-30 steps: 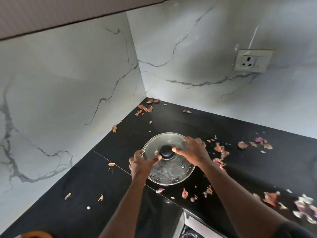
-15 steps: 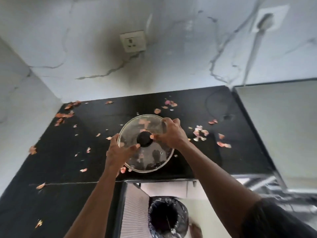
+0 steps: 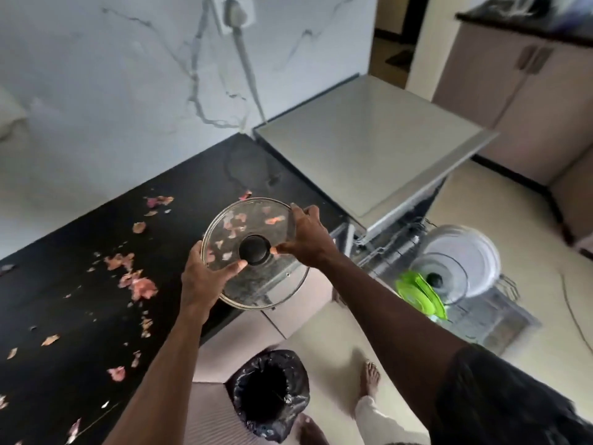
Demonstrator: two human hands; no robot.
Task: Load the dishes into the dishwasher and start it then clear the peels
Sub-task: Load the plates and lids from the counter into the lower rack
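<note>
Mid-frame, the left hand [image 3: 205, 281] and right hand [image 3: 308, 240] grip the glass lid [image 3: 263, 285] by its rim, thumbs on top; the dishwasher rack [image 3: 487, 319] at right is blurred.

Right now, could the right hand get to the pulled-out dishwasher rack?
Probably yes. The rack stands pulled out beside the right hand, with nothing visible between them. But that hand grips the glass lid together with the left hand, so the lid would travel along.

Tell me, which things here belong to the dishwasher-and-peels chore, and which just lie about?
Job: glass lid, held by left hand and right hand; dishwasher rack; peels; bin.
Lying about: wall plug; cabinet.
</note>
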